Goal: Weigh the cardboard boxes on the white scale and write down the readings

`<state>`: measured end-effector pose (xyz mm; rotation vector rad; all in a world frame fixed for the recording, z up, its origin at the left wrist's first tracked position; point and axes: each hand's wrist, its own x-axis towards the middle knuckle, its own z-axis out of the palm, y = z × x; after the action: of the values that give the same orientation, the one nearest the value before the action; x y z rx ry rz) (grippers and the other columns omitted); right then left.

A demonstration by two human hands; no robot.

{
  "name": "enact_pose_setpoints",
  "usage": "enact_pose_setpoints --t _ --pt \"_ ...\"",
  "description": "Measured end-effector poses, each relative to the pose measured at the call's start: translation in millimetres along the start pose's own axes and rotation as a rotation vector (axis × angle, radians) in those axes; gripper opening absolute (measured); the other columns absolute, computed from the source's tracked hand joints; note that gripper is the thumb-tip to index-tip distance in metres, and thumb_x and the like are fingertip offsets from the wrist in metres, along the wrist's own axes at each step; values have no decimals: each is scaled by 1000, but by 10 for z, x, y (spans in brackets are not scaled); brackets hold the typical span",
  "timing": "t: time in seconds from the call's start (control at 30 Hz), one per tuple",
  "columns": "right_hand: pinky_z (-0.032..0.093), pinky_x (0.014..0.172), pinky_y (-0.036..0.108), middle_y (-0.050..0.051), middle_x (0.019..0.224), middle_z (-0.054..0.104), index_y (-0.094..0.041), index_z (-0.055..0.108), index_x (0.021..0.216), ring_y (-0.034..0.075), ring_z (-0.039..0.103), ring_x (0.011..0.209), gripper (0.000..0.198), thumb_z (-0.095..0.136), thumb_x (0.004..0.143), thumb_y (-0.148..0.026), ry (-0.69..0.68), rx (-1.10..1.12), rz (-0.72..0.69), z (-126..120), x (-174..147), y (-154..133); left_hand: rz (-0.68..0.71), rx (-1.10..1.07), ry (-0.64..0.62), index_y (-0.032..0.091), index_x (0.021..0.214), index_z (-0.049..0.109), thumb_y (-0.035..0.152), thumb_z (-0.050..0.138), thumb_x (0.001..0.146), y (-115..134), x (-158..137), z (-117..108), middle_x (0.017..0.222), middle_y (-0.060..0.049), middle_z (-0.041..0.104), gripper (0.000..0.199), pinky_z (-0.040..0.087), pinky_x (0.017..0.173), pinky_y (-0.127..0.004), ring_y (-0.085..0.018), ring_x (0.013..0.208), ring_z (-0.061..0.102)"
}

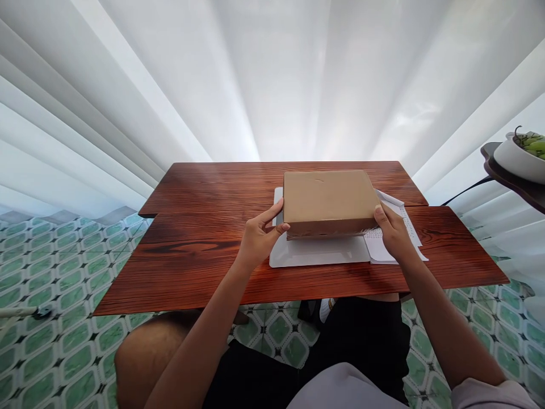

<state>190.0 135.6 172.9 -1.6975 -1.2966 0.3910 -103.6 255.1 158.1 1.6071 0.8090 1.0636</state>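
A closed brown cardboard box [330, 196] is held between my two hands, over a white tray [315, 255]. My left hand [261, 233] grips its left end, thumb at the lower front corner and fingers along the side. On the right end, my right hand [392, 230] has its thumb on the front corner, with the other fingers mostly hidden. Papers with printed or written marks [381, 250] lie beside the tray, partly under my right hand. The box covers the middle of the tray and its own underside is hidden.
The dark red wooden table [191, 244] has stepped ends. White curtains [281, 79] hang behind it. At the right, a white bowl with green fruit [522, 159] stands on a dark shelf [494, 162]. My legs are below the table's near edge, above green tiled floor [55, 272].
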Motion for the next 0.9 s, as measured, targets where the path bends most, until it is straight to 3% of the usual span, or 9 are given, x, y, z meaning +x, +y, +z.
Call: enact_pose_setpoints --t 0.23,0.6,0.9 --pt "48 83 37 8 112 73 -21 70 122 27 63 101 57 38 102 -64 -8 -12 27 12 -21 25 -22 11 -14 17 138 62 50 83 75 15 -17 -6 145 -12 52 74 56 105 -40 -31 139 50" --pt "47 87 40 10 118 72 -22 69 123 30 63 106 59 34 102 -64 -14 -41 13 45 -44 59 -80 -32 -17 16 139 61 53 85 71 -20 -33 -2 147 -14 50 81 56 105 -44 -34 139 48" --pt "47 77 38 9 88 70 -19 71 112 27 62 87 60 32 103 -64 28 -125 -8 61 -88 64 -86 -55 0 17 137 63 47 87 71 -57 -45 0 146 -14 53 76 56 106 -45 -34 139 50"
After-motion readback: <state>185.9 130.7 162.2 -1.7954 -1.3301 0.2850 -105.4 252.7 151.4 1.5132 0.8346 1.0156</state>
